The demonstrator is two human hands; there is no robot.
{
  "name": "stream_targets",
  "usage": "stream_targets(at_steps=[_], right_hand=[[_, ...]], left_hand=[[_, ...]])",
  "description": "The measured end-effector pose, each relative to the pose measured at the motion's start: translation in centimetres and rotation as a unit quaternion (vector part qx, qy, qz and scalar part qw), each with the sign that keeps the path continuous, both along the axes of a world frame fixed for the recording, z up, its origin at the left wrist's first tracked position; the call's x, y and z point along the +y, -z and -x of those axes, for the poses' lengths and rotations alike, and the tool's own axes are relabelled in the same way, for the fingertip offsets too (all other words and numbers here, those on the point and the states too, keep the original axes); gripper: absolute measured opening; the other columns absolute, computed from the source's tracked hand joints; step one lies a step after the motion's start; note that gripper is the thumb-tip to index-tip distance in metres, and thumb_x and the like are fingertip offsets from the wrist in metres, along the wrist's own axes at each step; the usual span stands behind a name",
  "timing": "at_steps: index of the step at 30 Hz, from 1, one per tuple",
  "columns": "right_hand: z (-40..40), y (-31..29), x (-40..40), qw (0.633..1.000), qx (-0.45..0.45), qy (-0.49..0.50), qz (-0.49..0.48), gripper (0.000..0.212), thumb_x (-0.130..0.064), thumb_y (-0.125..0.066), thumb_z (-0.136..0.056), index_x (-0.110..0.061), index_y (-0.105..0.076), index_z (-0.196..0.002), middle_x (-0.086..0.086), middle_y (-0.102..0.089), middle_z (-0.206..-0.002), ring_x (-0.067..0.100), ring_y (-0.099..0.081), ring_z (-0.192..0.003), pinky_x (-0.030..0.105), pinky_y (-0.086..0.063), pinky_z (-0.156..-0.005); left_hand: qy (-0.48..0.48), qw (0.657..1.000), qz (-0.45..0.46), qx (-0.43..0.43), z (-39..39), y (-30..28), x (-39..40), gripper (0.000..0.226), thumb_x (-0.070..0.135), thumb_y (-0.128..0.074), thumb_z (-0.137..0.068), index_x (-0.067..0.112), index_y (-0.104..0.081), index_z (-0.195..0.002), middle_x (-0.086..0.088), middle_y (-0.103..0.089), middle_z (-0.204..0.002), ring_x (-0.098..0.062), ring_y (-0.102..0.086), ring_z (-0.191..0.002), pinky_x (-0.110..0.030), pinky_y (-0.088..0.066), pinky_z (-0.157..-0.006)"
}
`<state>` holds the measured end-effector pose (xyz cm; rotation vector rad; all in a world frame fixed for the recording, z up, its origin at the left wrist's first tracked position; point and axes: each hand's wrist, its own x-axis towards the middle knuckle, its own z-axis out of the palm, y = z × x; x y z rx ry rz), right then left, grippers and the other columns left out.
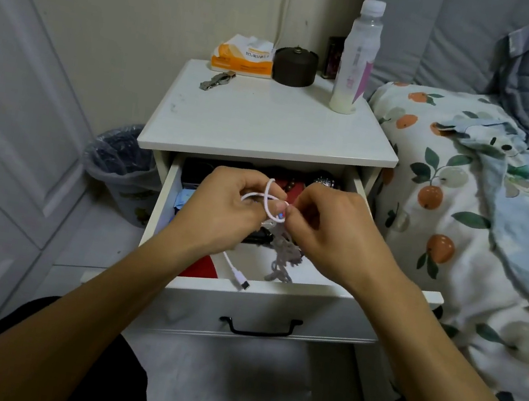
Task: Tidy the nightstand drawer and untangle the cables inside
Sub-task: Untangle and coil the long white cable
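- The drawer of the white nightstand is pulled out, and both hands work above it.
- The left hand has its fingers curled round a white cable, which crosses itself in a loop between the two hands.
- The right hand pinches the same cable at the loop, next to the left thumb.
- The cable's free end hangs down below the left hand, and its plug lies against the drawer's front edge.
- A grey tangled cord hangs below the hands into the drawer.
- Inside the drawer lie dark items at the back, something red, and a blue item at the left wall; they are too hidden to name.
- On the tabletop stand a bottle, a dark round jar and a tissue pack, with a watch in front of the pack.
- A bin stands left of the nightstand, and a bed with an orange-print cover lies to the right.
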<state>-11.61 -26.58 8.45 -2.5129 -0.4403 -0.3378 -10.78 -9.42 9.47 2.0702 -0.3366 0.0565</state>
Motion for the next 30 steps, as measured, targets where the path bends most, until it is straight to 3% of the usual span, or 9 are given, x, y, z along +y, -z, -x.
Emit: stream_targets(at_steps=[5,9,15,19,22,24,27,29,30], right_hand=[[0.4,-0.1,0.2,0.997,-0.077,-0.008,0.002,0.020,-0.028,-0.059,-0.091,-0.013,-0.054,-0.078,-0.002,-0.055,-0.071,0.017,-0.049,-0.066,0.039,-0.044,-0.058],[0.5,0.1,0.0,0.990,-0.139,-0.005,-0.035,0.012,-0.019,-0.061,-0.090,-0.011,-0.057,-0.082,-0.004,-0.053,-0.075,0.011,-0.043,-0.069,0.027,-0.039,-0.062],[-0.2,-0.1,-0.3,0.994,-0.049,-0.034,-0.096,0.024,-0.036,-0.059,-0.091,-0.015,-0.071,-0.092,-0.009,-0.066,-0.076,0.008,-0.060,-0.068,0.029,-0.050,-0.063],[-0.2,0.3,0.0,0.991,-0.109,-0.009,-0.078,0.015,-0.021,-0.063,-0.092,-0.012,-0.073,-0.085,-0.006,-0.066,-0.071,0.010,-0.058,-0.063,0.027,-0.048,-0.060],[-0.1,1.2,0.8,0.978,-0.061,0.070,-0.187,0.013,-0.017,-0.062,-0.091,-0.015,-0.071,-0.082,-0.012,-0.065,-0.067,0.006,-0.060,-0.063,0.017,-0.047,-0.057],[-0.1,1.6,0.8,0.961,0.012,0.103,-0.254,0.014,-0.019,-0.061,-0.091,-0.017,-0.070,-0.081,-0.007,-0.067,-0.065,0.009,-0.064,-0.060,0.026,-0.054,-0.056],[-0.1,1.5,0.2,0.977,0.070,0.048,-0.196,0.010,-0.023,-0.064,-0.091,-0.018,-0.071,-0.088,-0.006,-0.070,-0.072,0.012,-0.066,-0.060,0.034,-0.057,-0.059],[-0.1,1.2,-0.1,0.993,0.031,-0.001,-0.115,0.011,-0.023,-0.066,-0.092,-0.017,-0.075,-0.094,-0.009,-0.071,-0.077,0.009,-0.066,-0.064,0.034,-0.055,-0.062],[-0.1,1.2,0.0,0.995,-0.003,-0.006,-0.098,0.011,-0.021,-0.066,-0.092,-0.016,-0.076,-0.094,-0.007,-0.072,-0.077,0.009,-0.065,-0.064,0.034,-0.055,-0.063]], left_hand=[[0.003,1.000,-0.020,-0.021,0.0,0.2,0.2,0.009,0.021,-0.068,-0.092,0.017,-0.076,-0.093,0.005,-0.073,-0.084,-0.008,-0.067,-0.076,-0.029,-0.056,-0.075],[-0.025,0.998,0.051,0.029,-0.5,0.3,0.3,0.014,0.011,-0.060,-0.096,0.009,-0.074,-0.095,-0.003,-0.074,-0.081,-0.011,-0.067,-0.064,-0.027,-0.056,-0.069],[-0.021,1.000,0.015,-0.010,-0.2,0.1,0.1,0.013,0.016,-0.062,-0.095,0.010,-0.073,-0.100,-0.003,-0.073,-0.080,-0.004,-0.065,-0.062,-0.014,-0.048,-0.059],[-0.016,0.998,0.047,0.029,-0.5,0.2,-0.1,0.013,0.011,-0.060,-0.096,0.007,-0.072,-0.098,0.001,-0.071,-0.074,-0.001,-0.063,-0.058,-0.011,-0.047,-0.056],[-0.040,0.990,0.090,0.098,-1.2,0.4,-0.1,0.018,0.010,-0.055,-0.097,0.008,-0.073,-0.096,-0.001,-0.073,-0.073,-0.007,-0.060,-0.056,-0.015,-0.049,-0.057],[-0.050,0.988,0.097,0.108,-1.4,0.6,-0.1,0.017,0.011,-0.056,-0.096,0.008,-0.073,-0.093,0.001,-0.072,-0.069,-0.007,-0.058,-0.053,-0.016,-0.047,-0.055],[-0.029,0.998,0.016,0.048,-1.1,1.3,-0.1,0.009,0.008,-0.060,-0.093,0.008,-0.070,-0.091,0.000,-0.071,-0.070,-0.009,-0.065,-0.057,-0.025,-0.052,-0.057],[0.003,1.000,-0.028,0.013,-0.7,1.5,-0.3,0.006,0.011,-0.064,-0.093,0.010,-0.069,-0.092,-0.003,-0.072,-0.076,-0.015,-0.070,-0.068,-0.032,-0.057,-0.064],[0.003,1.000,-0.025,0.009,-0.8,1.7,-0.3,0.006,0.011,-0.063,-0.093,0.011,-0.069,-0.092,0.000,-0.071,-0.074,-0.010,-0.069,-0.066,-0.027,-0.055,-0.062]])
